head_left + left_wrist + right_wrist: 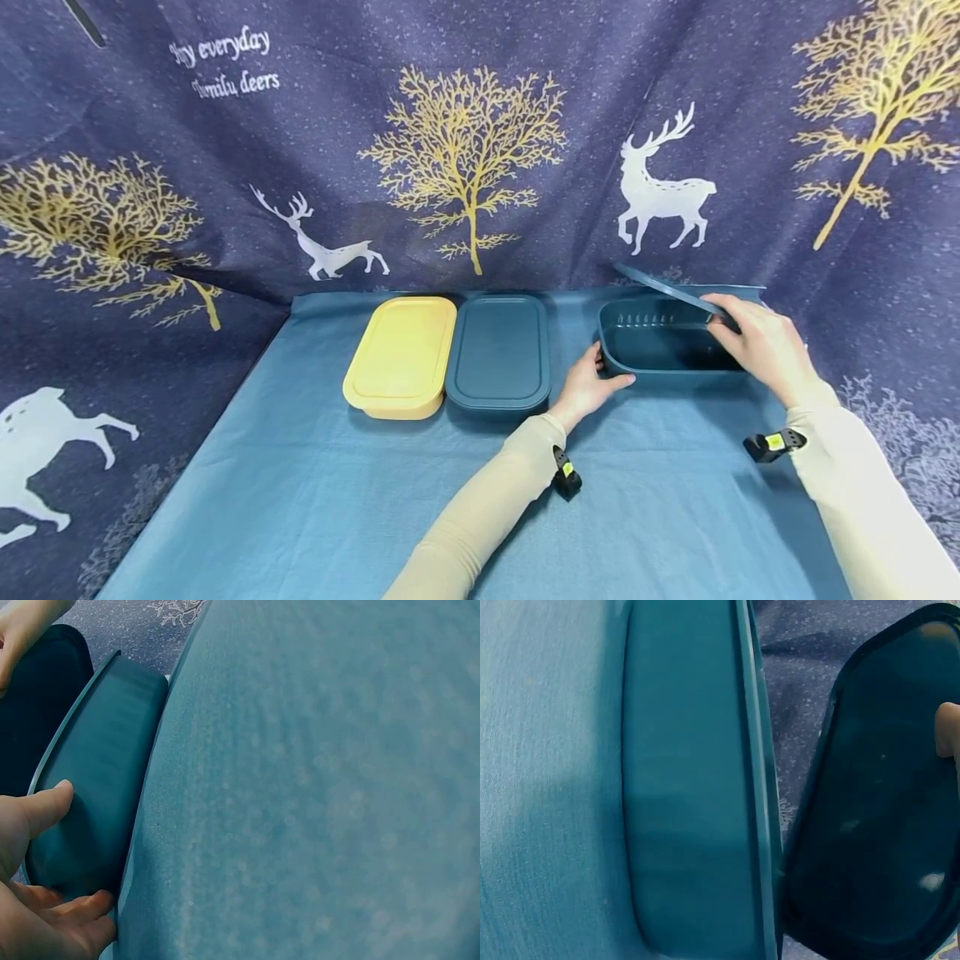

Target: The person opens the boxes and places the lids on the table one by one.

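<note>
A dark teal food container (675, 380) stands uncovered at the right of the table, its hollow inside showing. My left hand (588, 385) holds its left end, thumb on the front wall and fingers around the corner; the left wrist view shows the thumb against the container wall (112, 742). My right hand (768, 342) pinches a matching teal lid (667, 287) by its right end, tilted above the container with its left end raised. In the right wrist view the lid's underside (877, 802) faces the camera, with the thumb on it.
Left of my left hand, a closed dark blue container (501, 350) sits beside a closed yellow container (405, 350). Blue cloth (337, 500) covers the table. A purple curtain (540, 167) printed with trees and deer hangs right behind the containers.
</note>
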Demonstrator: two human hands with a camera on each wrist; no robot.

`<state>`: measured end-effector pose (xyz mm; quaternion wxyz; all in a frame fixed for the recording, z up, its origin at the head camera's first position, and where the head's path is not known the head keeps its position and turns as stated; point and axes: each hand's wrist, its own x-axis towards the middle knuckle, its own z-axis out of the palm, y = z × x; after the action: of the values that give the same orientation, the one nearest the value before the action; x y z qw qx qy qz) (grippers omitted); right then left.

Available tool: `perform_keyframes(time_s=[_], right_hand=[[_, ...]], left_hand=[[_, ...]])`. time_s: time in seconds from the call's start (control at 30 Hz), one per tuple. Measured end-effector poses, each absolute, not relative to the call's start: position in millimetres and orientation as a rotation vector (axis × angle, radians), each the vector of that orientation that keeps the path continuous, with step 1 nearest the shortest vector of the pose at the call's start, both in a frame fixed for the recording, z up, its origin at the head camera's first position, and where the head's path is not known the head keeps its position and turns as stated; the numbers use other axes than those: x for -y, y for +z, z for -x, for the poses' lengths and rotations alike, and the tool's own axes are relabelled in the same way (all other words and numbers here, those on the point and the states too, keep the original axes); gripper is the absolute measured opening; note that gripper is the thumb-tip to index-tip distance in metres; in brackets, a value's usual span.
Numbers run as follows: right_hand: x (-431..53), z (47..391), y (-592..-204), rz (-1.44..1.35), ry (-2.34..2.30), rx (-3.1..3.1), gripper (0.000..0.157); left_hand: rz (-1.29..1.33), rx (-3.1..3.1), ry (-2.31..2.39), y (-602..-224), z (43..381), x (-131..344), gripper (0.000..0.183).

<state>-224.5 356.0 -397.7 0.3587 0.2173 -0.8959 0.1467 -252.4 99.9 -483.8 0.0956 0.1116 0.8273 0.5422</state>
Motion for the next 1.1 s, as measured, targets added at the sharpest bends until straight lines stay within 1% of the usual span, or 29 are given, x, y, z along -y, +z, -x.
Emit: perform_keyframes(time_s=[0.1,0.4,0.57,0.87,1.0,1.1], right_hand=[[-355,222,-396,-0.539,0.387,2.307,0.042],[-352,216,-394,-0.507,0.438,2.208,0.038],[-348,210,-389,-0.417,0.504,2.186,0.038],[-347,204,-383,-0.29,0.677,2.102,0.032],[-343,201,-376,-0.257,0.74,2.035,0.031],[-341,198,-370,-0.182,0.812,2.022,0.032]], left_hand=[[-0.326,-2.455,1.601,-484,253,-100,0.084],[-0.322,-2.443,1.597,-484,252,-100,0.084],[-0.313,-2.441,1.599,-483,252,-100,0.083],[-0.311,-2.439,1.609,-484,252,-100,0.083],[-0.322,-2.434,1.609,-484,252,-100,0.083],[-0.323,-2.436,1.607,-484,252,-100,0.083]])
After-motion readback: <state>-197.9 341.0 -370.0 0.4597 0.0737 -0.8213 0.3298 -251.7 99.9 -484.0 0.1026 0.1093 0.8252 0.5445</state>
